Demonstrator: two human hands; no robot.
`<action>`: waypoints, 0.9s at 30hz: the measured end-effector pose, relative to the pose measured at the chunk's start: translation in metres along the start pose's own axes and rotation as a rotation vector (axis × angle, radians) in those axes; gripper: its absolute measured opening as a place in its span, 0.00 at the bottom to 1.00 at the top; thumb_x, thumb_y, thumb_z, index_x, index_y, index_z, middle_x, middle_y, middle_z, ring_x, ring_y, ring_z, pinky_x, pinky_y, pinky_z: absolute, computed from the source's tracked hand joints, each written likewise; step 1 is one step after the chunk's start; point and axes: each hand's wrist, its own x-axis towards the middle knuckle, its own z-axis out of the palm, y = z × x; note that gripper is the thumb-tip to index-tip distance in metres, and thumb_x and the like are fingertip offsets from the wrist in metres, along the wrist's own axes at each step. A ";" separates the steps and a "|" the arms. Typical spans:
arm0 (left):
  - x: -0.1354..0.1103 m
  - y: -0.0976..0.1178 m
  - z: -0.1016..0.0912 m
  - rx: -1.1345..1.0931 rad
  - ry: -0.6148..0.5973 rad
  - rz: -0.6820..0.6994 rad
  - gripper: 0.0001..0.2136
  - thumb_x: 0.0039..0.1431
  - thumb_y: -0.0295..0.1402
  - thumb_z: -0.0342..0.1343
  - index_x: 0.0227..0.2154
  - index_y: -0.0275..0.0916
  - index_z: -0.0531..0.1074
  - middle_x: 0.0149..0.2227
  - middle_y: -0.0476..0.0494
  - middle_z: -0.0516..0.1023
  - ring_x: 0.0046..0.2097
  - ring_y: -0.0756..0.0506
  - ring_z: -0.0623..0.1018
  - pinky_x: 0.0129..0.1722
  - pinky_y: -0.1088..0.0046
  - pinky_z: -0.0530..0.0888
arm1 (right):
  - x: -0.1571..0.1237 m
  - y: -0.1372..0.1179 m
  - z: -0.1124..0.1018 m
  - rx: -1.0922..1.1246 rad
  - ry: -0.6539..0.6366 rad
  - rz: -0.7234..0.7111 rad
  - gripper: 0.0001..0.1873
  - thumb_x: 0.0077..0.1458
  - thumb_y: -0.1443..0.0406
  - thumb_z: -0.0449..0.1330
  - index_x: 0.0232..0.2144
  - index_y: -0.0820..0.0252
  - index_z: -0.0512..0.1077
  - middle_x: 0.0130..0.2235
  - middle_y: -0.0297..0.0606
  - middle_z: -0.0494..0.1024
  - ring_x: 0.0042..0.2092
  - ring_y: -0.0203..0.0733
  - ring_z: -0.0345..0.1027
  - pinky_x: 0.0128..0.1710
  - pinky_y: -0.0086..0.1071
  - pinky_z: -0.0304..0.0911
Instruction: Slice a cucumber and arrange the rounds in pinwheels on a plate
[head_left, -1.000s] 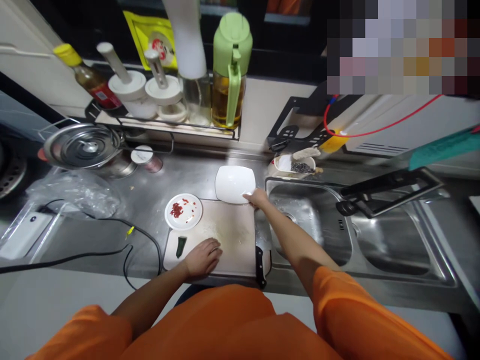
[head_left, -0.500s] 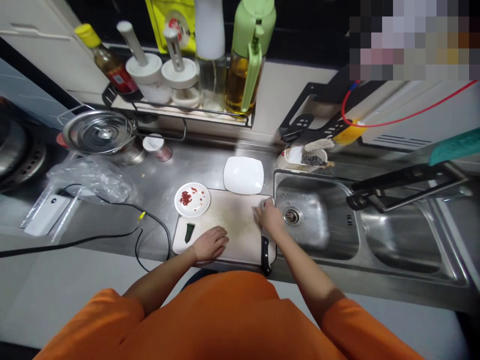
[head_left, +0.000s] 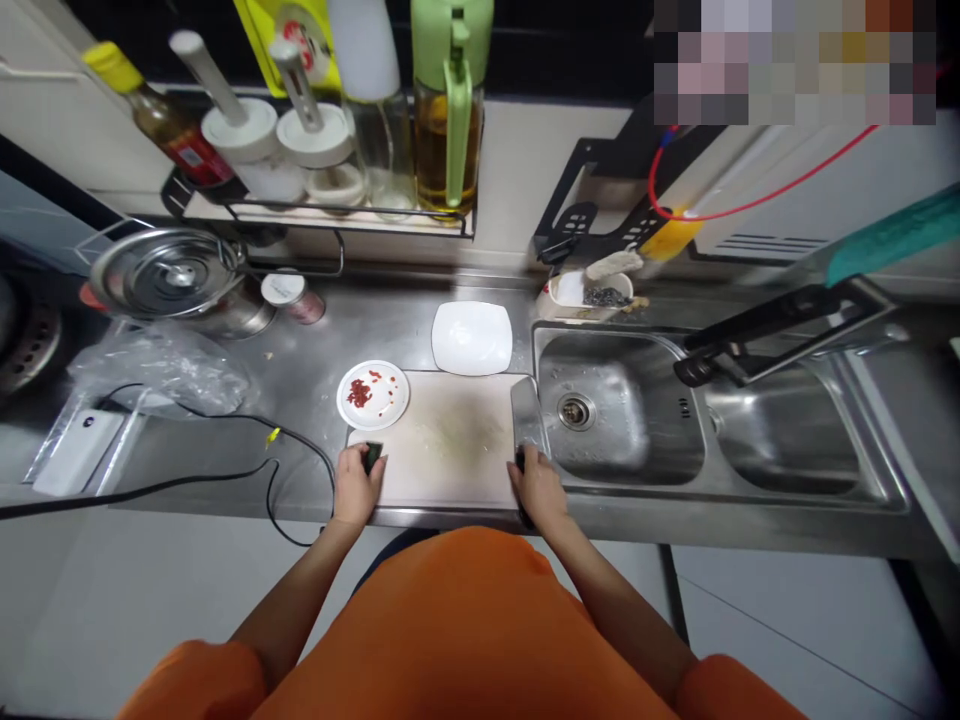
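Note:
A pale cutting board (head_left: 450, 440) lies on the steel counter beside the sink. My left hand (head_left: 355, 487) is at its near left corner, fingers closed on a dark green pepper piece (head_left: 372, 457). My right hand (head_left: 538, 487) wraps the black handle of a cleaver (head_left: 528, 418), whose broad blade lies flat along the board's right edge. A round white plate (head_left: 373, 394) with chopped red chili sits just beyond the board's left corner. A square white plate (head_left: 472, 337) stands behind the board.
A double steel sink (head_left: 622, 420) with a black faucet (head_left: 757, 335) lies to the right. A rack of oil and seasoning bottles (head_left: 322, 150) runs along the back. A pot lid (head_left: 169, 275), plastic bag (head_left: 161, 365), black cable (head_left: 225, 470) and white device (head_left: 75, 455) occupy the left.
My right hand drew back from the square plate to the cleaver and closed on its handle. My left hand slid from the board's middle to the green pepper piece at the near left corner.

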 end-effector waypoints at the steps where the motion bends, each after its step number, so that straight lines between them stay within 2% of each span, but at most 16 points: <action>1: 0.001 0.003 0.001 -0.037 -0.021 -0.010 0.15 0.56 0.40 0.53 0.41 0.34 0.66 0.40 0.36 0.71 0.45 0.40 0.72 0.46 0.59 0.70 | 0.000 0.001 0.001 0.020 0.014 0.000 0.15 0.60 0.61 0.51 0.47 0.62 0.60 0.41 0.45 0.72 0.38 0.42 0.69 0.33 0.30 0.56; 5: 0.001 0.040 0.014 -0.230 -0.153 0.016 0.13 0.58 0.38 0.52 0.43 0.38 0.67 0.39 0.42 0.74 0.40 0.45 0.75 0.41 0.67 0.73 | -0.003 0.013 0.007 0.107 0.147 0.016 0.15 0.58 0.63 0.51 0.46 0.66 0.61 0.40 0.46 0.72 0.36 0.42 0.68 0.34 0.31 0.56; 8: 0.001 0.079 0.034 -0.357 -0.295 0.183 0.13 0.58 0.35 0.52 0.45 0.40 0.67 0.41 0.43 0.76 0.42 0.47 0.76 0.42 0.69 0.73 | -0.010 0.027 0.007 0.198 0.281 -0.002 0.16 0.55 0.66 0.50 0.46 0.66 0.62 0.39 0.46 0.73 0.37 0.43 0.68 0.35 0.31 0.58; 10: 0.003 0.100 0.049 -0.365 -0.324 0.295 0.11 0.57 0.33 0.53 0.44 0.40 0.68 0.40 0.43 0.76 0.42 0.46 0.75 0.43 0.68 0.73 | -0.016 0.035 0.004 0.260 0.339 -0.040 0.15 0.54 0.67 0.49 0.44 0.66 0.63 0.38 0.45 0.73 0.38 0.43 0.68 0.36 0.32 0.59; 12: 0.006 0.112 0.061 -0.359 -0.303 0.345 0.11 0.58 0.32 0.53 0.43 0.40 0.69 0.39 0.42 0.76 0.42 0.45 0.75 0.42 0.66 0.73 | -0.023 0.038 0.000 0.318 0.347 -0.095 0.15 0.52 0.68 0.49 0.44 0.65 0.64 0.37 0.43 0.73 0.37 0.43 0.68 0.37 0.32 0.60; 14: 0.009 0.117 0.071 -0.345 -0.274 0.361 0.11 0.59 0.32 0.52 0.44 0.39 0.69 0.39 0.41 0.75 0.42 0.44 0.74 0.43 0.65 0.73 | -0.029 0.035 -0.005 0.379 0.309 -0.170 0.17 0.50 0.68 0.49 0.44 0.64 0.64 0.36 0.41 0.74 0.37 0.41 0.68 0.37 0.31 0.60; 18: 0.010 0.111 0.081 -0.303 -0.223 0.415 0.13 0.60 0.32 0.50 0.47 0.37 0.67 0.41 0.38 0.74 0.44 0.43 0.73 0.45 0.62 0.72 | -0.035 0.018 -0.010 0.488 0.145 -0.299 0.18 0.49 0.69 0.50 0.45 0.62 0.65 0.34 0.38 0.74 0.35 0.39 0.67 0.37 0.30 0.60; 22: 0.011 0.105 0.083 -0.266 -0.158 0.456 0.14 0.61 0.30 0.48 0.49 0.37 0.66 0.44 0.36 0.71 0.48 0.42 0.71 0.48 0.59 0.71 | -0.028 0.005 -0.011 0.523 0.034 -0.304 0.19 0.49 0.70 0.51 0.45 0.63 0.65 0.34 0.38 0.74 0.35 0.38 0.66 0.37 0.29 0.58; 27: 0.017 0.099 0.080 -0.289 -0.180 0.527 0.12 0.62 0.30 0.47 0.47 0.39 0.67 0.45 0.38 0.71 0.49 0.44 0.71 0.49 0.62 0.72 | -0.018 0.004 -0.013 0.444 -0.063 -0.339 0.19 0.49 0.70 0.51 0.46 0.62 0.64 0.36 0.38 0.73 0.37 0.39 0.65 0.39 0.30 0.57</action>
